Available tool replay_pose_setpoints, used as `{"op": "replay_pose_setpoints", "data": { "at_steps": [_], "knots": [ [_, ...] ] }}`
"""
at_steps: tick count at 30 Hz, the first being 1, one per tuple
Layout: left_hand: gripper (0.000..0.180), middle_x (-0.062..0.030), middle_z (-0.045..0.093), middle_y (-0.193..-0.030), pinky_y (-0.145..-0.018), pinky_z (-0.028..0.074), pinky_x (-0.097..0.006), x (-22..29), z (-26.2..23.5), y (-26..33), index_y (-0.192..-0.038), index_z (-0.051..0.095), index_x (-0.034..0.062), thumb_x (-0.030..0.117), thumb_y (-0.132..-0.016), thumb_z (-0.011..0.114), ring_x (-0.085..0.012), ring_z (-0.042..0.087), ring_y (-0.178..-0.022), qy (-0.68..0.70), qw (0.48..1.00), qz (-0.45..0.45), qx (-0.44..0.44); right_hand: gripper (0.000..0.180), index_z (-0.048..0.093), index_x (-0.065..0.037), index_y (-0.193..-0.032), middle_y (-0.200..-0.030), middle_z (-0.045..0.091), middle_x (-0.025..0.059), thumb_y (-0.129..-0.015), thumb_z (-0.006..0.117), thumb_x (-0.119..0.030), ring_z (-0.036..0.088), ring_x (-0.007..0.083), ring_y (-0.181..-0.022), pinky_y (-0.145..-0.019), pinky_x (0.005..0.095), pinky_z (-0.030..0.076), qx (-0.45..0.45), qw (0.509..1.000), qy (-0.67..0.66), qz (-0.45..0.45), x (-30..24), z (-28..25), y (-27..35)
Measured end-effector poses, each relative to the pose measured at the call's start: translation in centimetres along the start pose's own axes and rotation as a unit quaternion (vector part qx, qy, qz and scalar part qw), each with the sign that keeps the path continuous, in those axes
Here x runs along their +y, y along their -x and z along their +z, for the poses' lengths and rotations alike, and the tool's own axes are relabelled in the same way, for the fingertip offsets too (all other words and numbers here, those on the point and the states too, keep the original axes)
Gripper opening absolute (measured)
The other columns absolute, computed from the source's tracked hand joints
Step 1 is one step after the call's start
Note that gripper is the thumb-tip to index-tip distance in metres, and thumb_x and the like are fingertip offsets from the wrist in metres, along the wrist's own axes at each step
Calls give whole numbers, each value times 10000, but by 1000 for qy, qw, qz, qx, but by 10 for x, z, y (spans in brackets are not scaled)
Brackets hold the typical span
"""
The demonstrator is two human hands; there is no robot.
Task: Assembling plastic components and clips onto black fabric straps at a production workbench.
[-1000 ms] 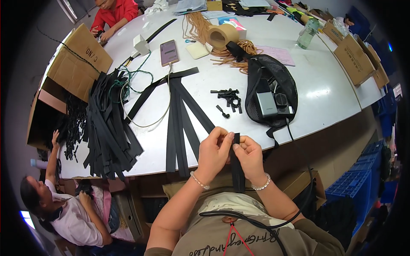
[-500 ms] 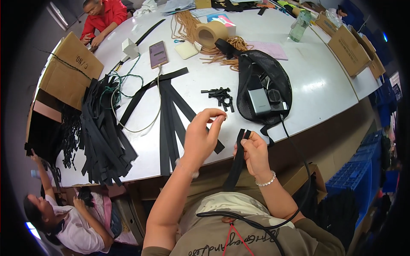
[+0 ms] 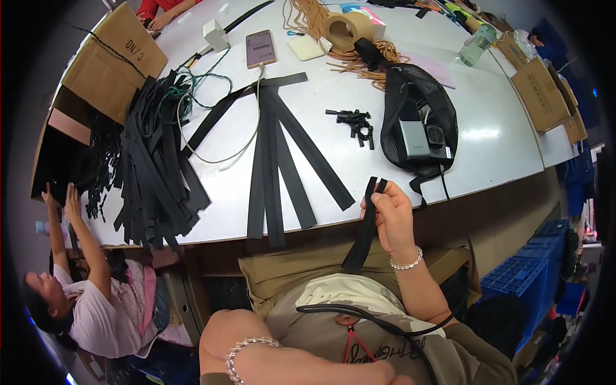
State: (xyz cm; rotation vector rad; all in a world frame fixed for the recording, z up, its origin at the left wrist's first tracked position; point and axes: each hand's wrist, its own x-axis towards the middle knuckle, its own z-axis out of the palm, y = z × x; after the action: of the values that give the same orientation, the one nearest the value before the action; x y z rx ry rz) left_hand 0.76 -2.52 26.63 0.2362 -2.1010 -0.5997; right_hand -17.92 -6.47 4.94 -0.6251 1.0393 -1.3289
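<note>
Pinched in my right hand is a folded black fabric strap. Its two ends poke up above the fingertips, and the rest hangs down over my lap. My left hand is drawn back low across my shirt at the bottom edge; its fingers cannot be made out. On the white table, in front of my hands, several flat black straps fan out. A small cluster of black plastic parts lies beyond the right hand.
A black mesh bag holds electronic devices, with a cable running off it. Left stand a heap of black strips and a cardboard box, where a co-worker reaches in. A phone, tape roll and bottle lie farther back.
My left hand has pulled back from beside the strap, down against my body. My right hand keeps its hold on the strap. The co-worker at left now has both hands at the box.
</note>
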Motion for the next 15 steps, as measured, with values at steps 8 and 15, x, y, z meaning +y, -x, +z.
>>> {"op": "replay_pose_setpoints", "data": {
  "at_steps": [8,15],
  "knots": [
    [438,-17,543,-780,-491,312,-297,7,3,43,-811,623,96,279,-473,834,-157,518,-644,-12,993,-110,35,46,483,-12,-927,-719,598,98,-881,487,-10,565,131,-560,-525,249,486,-36,999,9,-23,0,7,10],
    [204,-132,662,-928,-729,535,-246,-108,66,133,-1038,600,-45,-37,-834,604,-142,643,-804,332,763,-470,295,47,483,-11,-929,-623,547,31,-886,503,-13,482,59,-452,-401,187,377,-94,995,13,-25,-3,29,33]
  ]
}}
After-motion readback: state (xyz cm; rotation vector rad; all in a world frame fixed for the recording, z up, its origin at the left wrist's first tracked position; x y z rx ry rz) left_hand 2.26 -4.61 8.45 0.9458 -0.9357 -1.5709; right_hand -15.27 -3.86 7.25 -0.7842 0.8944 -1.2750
